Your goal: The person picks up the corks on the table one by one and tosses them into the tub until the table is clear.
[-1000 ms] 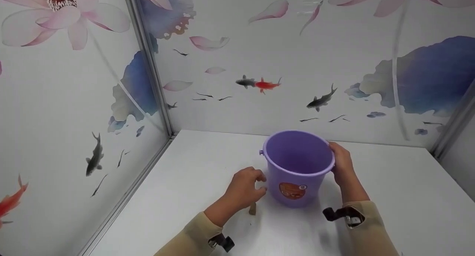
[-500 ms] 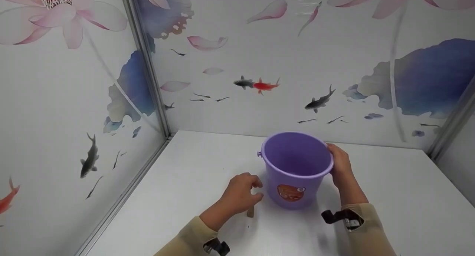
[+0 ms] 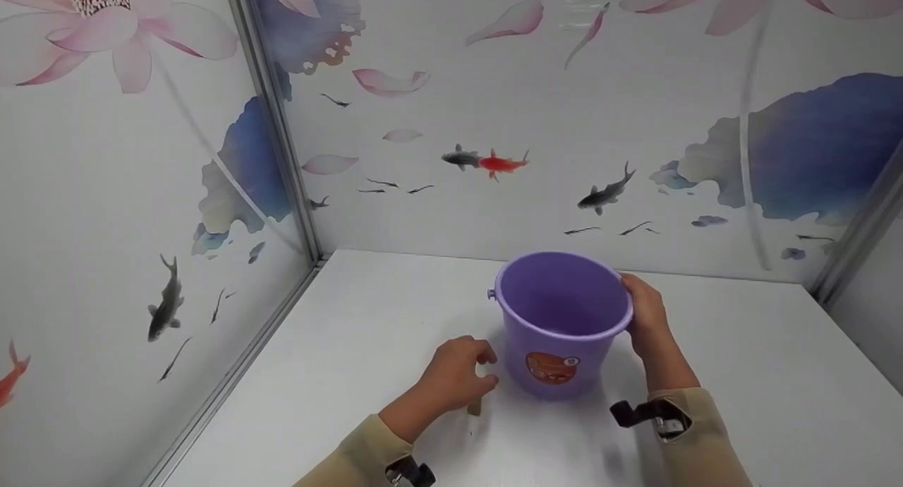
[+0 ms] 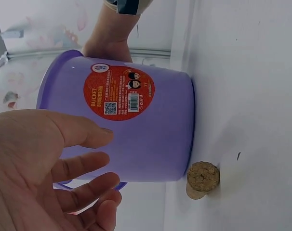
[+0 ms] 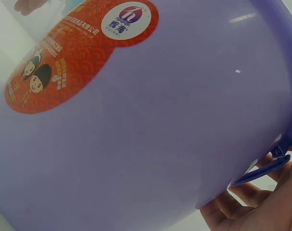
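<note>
A purple bucket (image 3: 554,356) with a round red-and-orange label (image 4: 119,93) stands on the white table. At its right side my right hand (image 3: 643,310) holds it just below the rim. The right wrist view shows those fingers (image 5: 254,197) against the far side, near the bucket's hanging handle (image 5: 264,172). To the bucket's left is my left hand (image 3: 457,374), its fingers loosely bent and nothing in them. A brown cork (image 4: 203,178) rests on the table by the bucket's base; in the head view the left hand partly covers it.
White panels printed with lotus flowers and fish close in the table (image 3: 338,374) at the back and left (image 3: 92,212). A metal corner post (image 3: 271,113) joins those panels. A tiny dark speck (image 4: 238,156) lies near the cork.
My left hand has come down slightly toward me and left, a little farther from the bucket. The right hand keeps its hold; the whole head view has shifted slightly.
</note>
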